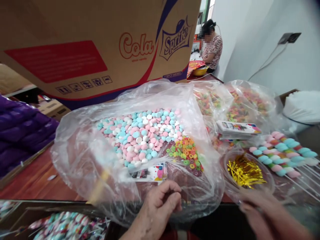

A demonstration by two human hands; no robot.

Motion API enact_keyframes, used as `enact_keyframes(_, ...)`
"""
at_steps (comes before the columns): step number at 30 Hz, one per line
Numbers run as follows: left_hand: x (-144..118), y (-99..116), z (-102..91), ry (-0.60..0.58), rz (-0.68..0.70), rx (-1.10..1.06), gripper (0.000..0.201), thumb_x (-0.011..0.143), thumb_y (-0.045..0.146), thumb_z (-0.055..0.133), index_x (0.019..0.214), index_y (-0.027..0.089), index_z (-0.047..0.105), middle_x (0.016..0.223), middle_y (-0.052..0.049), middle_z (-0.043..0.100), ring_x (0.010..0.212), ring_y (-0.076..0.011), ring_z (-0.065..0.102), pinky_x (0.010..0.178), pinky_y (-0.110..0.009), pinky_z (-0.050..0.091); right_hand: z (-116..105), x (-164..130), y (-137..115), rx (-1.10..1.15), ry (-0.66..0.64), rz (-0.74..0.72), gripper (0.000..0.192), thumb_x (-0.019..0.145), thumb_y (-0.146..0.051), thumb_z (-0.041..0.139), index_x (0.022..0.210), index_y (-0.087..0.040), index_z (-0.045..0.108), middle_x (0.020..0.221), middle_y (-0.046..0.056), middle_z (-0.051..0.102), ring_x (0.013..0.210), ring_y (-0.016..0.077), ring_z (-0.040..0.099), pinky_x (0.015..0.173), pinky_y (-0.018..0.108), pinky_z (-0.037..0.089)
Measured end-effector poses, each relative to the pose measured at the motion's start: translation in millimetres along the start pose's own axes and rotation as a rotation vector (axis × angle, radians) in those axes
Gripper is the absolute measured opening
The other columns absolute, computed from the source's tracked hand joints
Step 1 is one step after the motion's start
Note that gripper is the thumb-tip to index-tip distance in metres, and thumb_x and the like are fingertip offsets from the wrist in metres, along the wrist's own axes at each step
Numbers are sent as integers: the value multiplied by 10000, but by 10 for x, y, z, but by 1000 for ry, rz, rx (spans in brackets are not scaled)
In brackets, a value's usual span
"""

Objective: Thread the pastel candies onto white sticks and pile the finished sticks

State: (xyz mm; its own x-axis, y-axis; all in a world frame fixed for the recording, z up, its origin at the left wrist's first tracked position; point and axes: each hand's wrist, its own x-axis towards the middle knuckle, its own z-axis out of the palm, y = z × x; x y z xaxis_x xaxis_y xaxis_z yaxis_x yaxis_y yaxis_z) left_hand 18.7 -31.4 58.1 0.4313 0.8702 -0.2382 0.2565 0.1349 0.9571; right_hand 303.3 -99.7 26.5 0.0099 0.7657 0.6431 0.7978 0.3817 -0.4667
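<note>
My left hand [162,204] hovers at the front edge of a clear plastic bag, fingers loosely curled; whatever it holds, if anything, is hidden. Pink, blue and white candies [145,133] lie heaped on that bag [80,160]. Beside them are small ring-shaped candies [188,151], green, orange and yellow. A stack of printed cards [150,173] rests just beyond my left hand. Smeared by motion, my right hand [270,213] is nearest a clear round tub [271,178] of gold twist ties [245,171]. Its fingers cannot be made out clearly.
A large cardboard box [100,20] stands behind the candies. Twisted marshmallow sticks [285,153] lie at right, near more printed cards [238,128] and bags of ring candies [250,96]. Wrapped sticks fill a box [67,226] below. A person [212,48] sits farther back.
</note>
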Motion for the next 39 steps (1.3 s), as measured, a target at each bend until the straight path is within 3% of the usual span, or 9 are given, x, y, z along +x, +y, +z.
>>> enact_keyframes(2, -43, -32, -58, 50, -5, 33, 196, 929, 343, 518, 845, 189, 605, 690, 7, 644, 676, -136, 570, 654, -229, 434, 291, 113, -253, 34, -118, -135, 257, 896, -267, 573, 1145, -242, 630, 928, 50, 748, 794, 182, 728, 697, 216, 582)
enact_keyframes(6, -109, -166, -201, 163, -26, 67, 193, 924, 371, 523, 904, 204, 617, 691, 15, 628, 658, -139, 566, 622, -227, 442, 679, 223, -483, 124, -181, -224, 212, 938, -189, 493, 1118, -182, 604, 901, 51, 747, 791, 148, 722, 729, 179, 560)
enact_keyframes(10, -98, -291, -448, 356, -15, 130, 205, 904, 393, 526, 932, 216, 625, 698, 18, 630, 614, -151, 575, 574, -240, 465, 883, 185, -446, 224, -265, -161, 211, 947, -145, 450, 1094, -179, 597, 876, 50, 731, 782, 151, 706, 732, 212, 558)
enact_keyframes(14, -3, -296, -662, 494, 102, 554, 179, 902, 325, 505, 919, 217, 647, 842, -21, 666, 766, -200, 617, 718, -318, 484, 979, 159, -408, 270, -335, -54, 203, 946, -145, 448, 1072, -194, 600, 843, 37, 703, 743, 150, 686, 684, 229, 550)
enact_keyframes(17, 92, -278, -700, 498, 117, 899, 171, 893, 319, 529, 886, 198, 649, 892, -60, 642, 883, -263, 579, 821, -412, 451, 991, 181, -419, 316, -368, -3, 204, 945, -141, 447, 1057, -207, 604, 822, 25, 680, 715, 139, 669, 661, 224, 538)
enact_keyframes(20, 170, -296, -676, 487, 77, 1085, 137, 857, 313, 603, 888, 186, 645, 905, -75, 626, 877, -282, 536, 813, -434, 436, 979, 203, -431, 332, -367, 8, 207, 944, -144, 447, 1051, -210, 611, 835, 28, 681, 728, 141, 669, 669, 224, 538)
enact_keyframes(29, 241, -365, -656, 442, 92, 1127, 218, 929, 200, 466, 751, 196, 593, 852, -65, 622, 842, -248, 524, 772, -380, 405, 960, 198, -434, 347, -378, 33, 225, 949, -154, 438, 1071, -217, 617, 851, 37, 688, 748, 155, 678, 671, 235, 540)
enact_keyframes(35, 217, -299, -615, 421, 65, 1105, 137, 872, 313, 609, 818, 189, 590, 893, -60, 623, 886, -266, 523, 780, -387, 393, 961, 221, -434, 338, -393, 40, 204, 945, -151, 443, 1029, -207, 621, 836, 32, 672, 736, 144, 661, 669, 233, 527)
enact_keyframes(39, 227, -293, -625, 401, 48, 1080, 180, 927, 230, 502, 787, 193, 609, 889, -66, 633, 892, -267, 522, 776, -390, 377, 966, 210, -431, 332, -393, 32, 208, 948, -160, 440, 1036, -202, 625, 841, 40, 675, 743, 146, 662, 673, 239, 530)
